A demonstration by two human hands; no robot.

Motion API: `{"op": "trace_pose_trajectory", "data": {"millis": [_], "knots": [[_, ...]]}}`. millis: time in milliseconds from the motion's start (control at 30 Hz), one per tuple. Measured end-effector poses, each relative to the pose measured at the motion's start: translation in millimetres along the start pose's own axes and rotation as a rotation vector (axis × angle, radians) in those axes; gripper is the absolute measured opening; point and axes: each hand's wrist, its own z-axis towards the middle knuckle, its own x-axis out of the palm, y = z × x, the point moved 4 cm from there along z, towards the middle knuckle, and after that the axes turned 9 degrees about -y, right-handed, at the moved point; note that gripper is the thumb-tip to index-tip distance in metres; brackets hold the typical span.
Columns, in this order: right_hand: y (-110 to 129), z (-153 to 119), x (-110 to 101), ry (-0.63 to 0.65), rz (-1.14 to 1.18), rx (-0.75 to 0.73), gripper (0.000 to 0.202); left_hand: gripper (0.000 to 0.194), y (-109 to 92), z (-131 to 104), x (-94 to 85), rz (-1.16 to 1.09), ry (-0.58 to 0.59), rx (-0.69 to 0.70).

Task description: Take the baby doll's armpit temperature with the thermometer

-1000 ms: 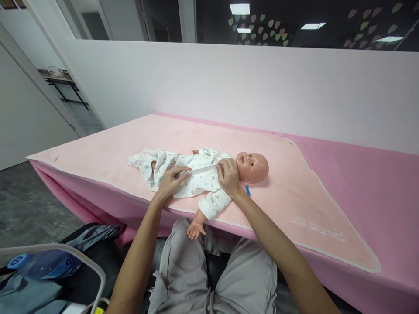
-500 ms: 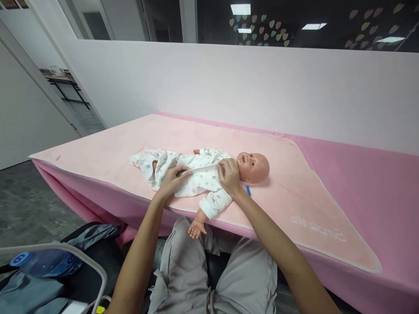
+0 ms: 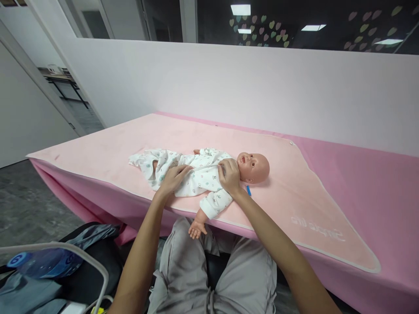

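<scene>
A baby doll [image 3: 255,168] lies on its back on the pink mat, head to the right and legs to the left. It wears a white printed baby romper [image 3: 203,179]. At the doll's waist, my left hand [image 3: 174,178] rests with its fingers together on the romper's front edge. Up by the doll's neck, my right hand [image 3: 230,174] has its fingers curled, gripping the romper's upper front; the fingertips are partly hidden. Between both hands runs the front edge of the cloth. The doll's near arm [image 3: 199,223] hangs over the table edge above my lap.
The pink mat [image 3: 114,139] covers much of the table, whose near edge is at my knees. A small blue strip [image 3: 248,190] lies beside the doll's shoulder. At lower left, a water bottle [image 3: 46,263] lies on a black chair behind a pale curved bar [image 3: 81,256].
My left hand has flattened slightly onto the romper, and its thumb and fingers look closer together. The cloth edge between my hands looks less taut. My right hand stays at the neck.
</scene>
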Motion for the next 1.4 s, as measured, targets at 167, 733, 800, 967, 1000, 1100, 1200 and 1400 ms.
{"op": "trace_pose_trajectory", "data": {"millis": [167,733,800,967,1000,1100,1200,1400], "knots": [[0,1,-1,-0.007,0.005,0.0,0.01,0.043,3,-3,-2.3,-0.05,0.034,0.003],[2,2,-3,-0.021,0.008,-0.013,0.011,0.035,6,-4,1.0,-0.071,-0.012,0.042],[3,2,-3,-0.018,0.006,-0.014,0.011,0.035,5,-4,1.0,-0.069,-0.009,0.055],[4,1,-3,0.002,-0.004,-0.009,0.011,0.035,7,-4,0.9,-0.088,-0.013,0.056],[4,2,-3,0.006,-0.006,-0.008,0.012,0.034,7,-4,0.9,-0.098,-0.014,0.055],[5,2,-3,0.018,-0.008,-0.007,0.012,0.032,10,-4,0.5,-0.128,-0.041,0.051],[6,3,-4,0.031,-0.005,-0.003,0.012,0.03,11,-4,-0.5,-0.129,-0.103,0.054],[6,2,-4,0.055,-0.024,0.029,0.014,0.03,5,-7,1.1,-0.052,-0.175,0.062]]}}
